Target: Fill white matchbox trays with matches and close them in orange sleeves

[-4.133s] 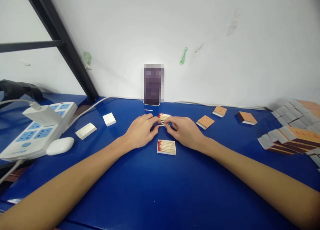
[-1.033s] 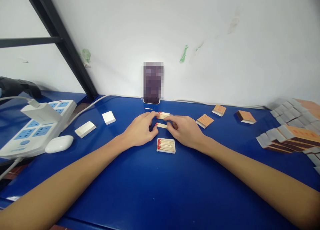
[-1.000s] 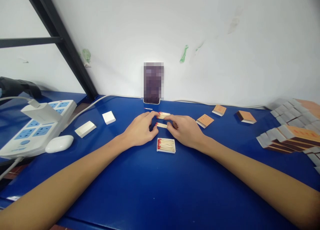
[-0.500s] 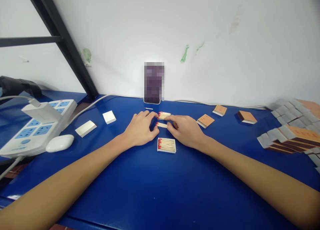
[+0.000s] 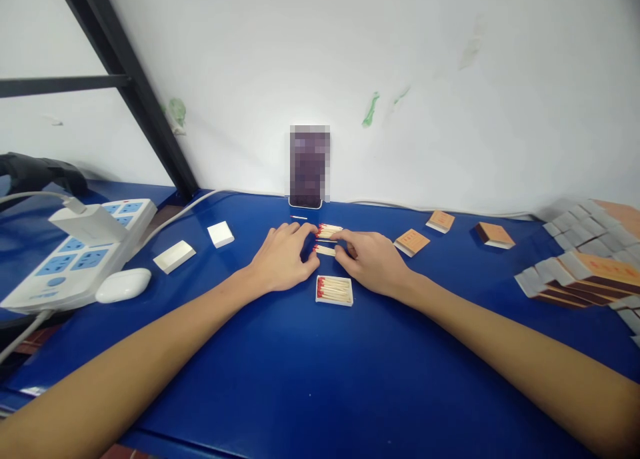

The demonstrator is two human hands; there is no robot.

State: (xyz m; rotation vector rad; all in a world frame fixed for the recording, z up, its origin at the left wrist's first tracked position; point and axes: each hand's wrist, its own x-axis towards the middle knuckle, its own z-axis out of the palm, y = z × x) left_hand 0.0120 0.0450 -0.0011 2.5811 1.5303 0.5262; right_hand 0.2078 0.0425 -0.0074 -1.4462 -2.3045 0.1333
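Observation:
My left hand (image 5: 286, 258) rests on the blue table with thumb and index finger apart, their tips by the red heads of loose matches. Opposite, my right hand (image 5: 371, 259) has its index finger and thumb apart at the plain ends. Between the hands lie a far bunch of matches (image 5: 330, 230) and a smaller near bunch of matches (image 5: 326, 250). One thin match (image 5: 328, 241) lies between the bunches. Closer to me sits a white matchbox tray (image 5: 334, 303) filled with matches, heads to the left. Both hands' other fingers are partly hidden.
A single match (image 5: 299, 218) lies before the propped phone (image 5: 306, 172). At left are two white box pieces (image 5: 221, 234), an earbud case (image 5: 123, 285) and a power strip (image 5: 30, 282). At right are several orange matchbox sleeves (image 5: 412, 242) and stacked matchboxes (image 5: 600, 272).
A thin match now shows apart between the two bunches. Both hands stay nearly in place; the whole view has shifted slightly.

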